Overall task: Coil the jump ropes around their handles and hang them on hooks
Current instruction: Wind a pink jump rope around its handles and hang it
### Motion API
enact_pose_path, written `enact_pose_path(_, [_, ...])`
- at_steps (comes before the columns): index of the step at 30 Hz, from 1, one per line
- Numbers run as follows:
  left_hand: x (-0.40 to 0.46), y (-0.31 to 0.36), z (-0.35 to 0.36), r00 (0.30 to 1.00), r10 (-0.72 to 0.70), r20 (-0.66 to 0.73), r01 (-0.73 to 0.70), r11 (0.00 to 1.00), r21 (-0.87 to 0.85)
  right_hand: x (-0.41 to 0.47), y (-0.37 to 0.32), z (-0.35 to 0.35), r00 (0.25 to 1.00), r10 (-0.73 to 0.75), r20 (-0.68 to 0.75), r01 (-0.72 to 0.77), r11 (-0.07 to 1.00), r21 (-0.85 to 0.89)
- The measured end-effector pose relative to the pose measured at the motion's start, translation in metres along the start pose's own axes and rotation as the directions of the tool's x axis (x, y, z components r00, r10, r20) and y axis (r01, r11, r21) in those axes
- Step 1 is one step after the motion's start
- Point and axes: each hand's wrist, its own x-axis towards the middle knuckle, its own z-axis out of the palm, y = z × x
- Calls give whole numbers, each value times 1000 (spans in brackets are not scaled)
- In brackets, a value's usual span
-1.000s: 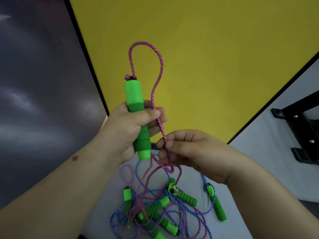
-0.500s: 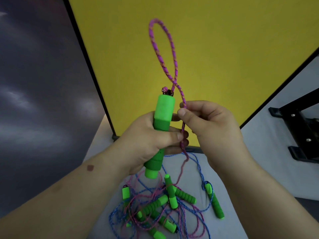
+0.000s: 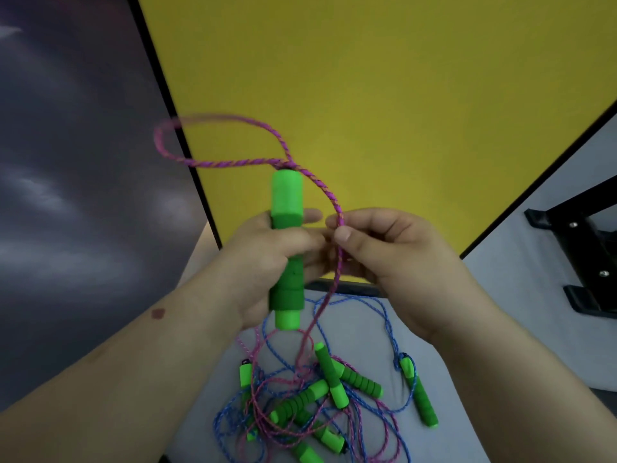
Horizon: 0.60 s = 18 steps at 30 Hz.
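Since half a second ago your pink rope (image 3: 233,162) loop has swung from upright to leftward | left hand (image 3: 267,259) grips green handle (image 3: 287,245), upright, rope end topmost | right hand (image 3: 384,248) pinches the rope beside it | spare ropes (image 3: 317,406) below.

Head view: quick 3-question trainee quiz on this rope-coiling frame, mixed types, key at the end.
1. True or false: the left hand grips the green foam handle upright.
2. Which rope do the right hand's fingers pinch? A) blue rope B) pink rope C) none
3. Fill in: the loose pile of ropes and handles lies ___ the hands.

Key:
1. True.
2. B: the pink rope loops from the handle's top and down into the right hand's pinch.
3. Below, on the grey surface.
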Motion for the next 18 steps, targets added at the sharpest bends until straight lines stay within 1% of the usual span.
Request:
enact_pose_path(1, [-3, -4, 4, 997, -23, 69, 19, 999, 51, 0, -3, 1, 998, -45, -44, 45, 999, -20])
enact_pose_path(2, [-6, -8, 9, 994, -31, 108, 21, 995, 99, -1, -5, 2, 993, -71, -92, 68, 997, -34])
enact_pose_path(4, [-9, -14, 15, 994, -20, 110, 2, 987, 160, -2, -6, 2, 981, -71, -178, 66, 997, -31])
enact_pose_path(6, [-10, -13, 19, 997, 3, 78, -13, 990, 139, -3, -4, 2, 977, -31, -212, 32, 999, 4])
enact_pose_path(7, [-10, -10, 20, 998, 18, 67, -24, 995, 99, -2, -3, 2, 981, 2, -196, 5, 999, 35])
enact_pose_path(8, [-9, -8, 20, 998, 36, 48, -38, 998, 54, -1, -1, 2, 988, 47, -148, -37, 997, 73])
enact_pose_path(10, [-7, 0, 19, 997, 77, -17, -77, 997, -11, -1, 2, 2, 984, 177, 24, -178, 979, 97])
enact_pose_path(12, [-5, 6, 16, 988, 125, -90, -129, 991, -42, -4, 1, -1, 935, 305, 181, -310, 951, 1])
enact_pose_path(13, [-5, 8, 15, 981, 150, -126, -156, 987, -43, -6, 0, -3, 913, 334, 235, -332, 942, -49])
enact_pose_path(15, [-2, 9, 11, 965, 188, -181, -195, 980, -24, -9, -3, -5, 913, 313, 260, -299, 950, -92])
enact_pose_path(17, [-3, 6, 10, 968, 173, -184, -176, 984, -1, -8, -3, -6, 952, 234, 197, -226, 972, -61])
enact_pose_path(18, [-3, 3, 10, 977, 142, -158, -143, 990, 0, -6, -3, -5, 974, 180, 141, -177, 984, -29])
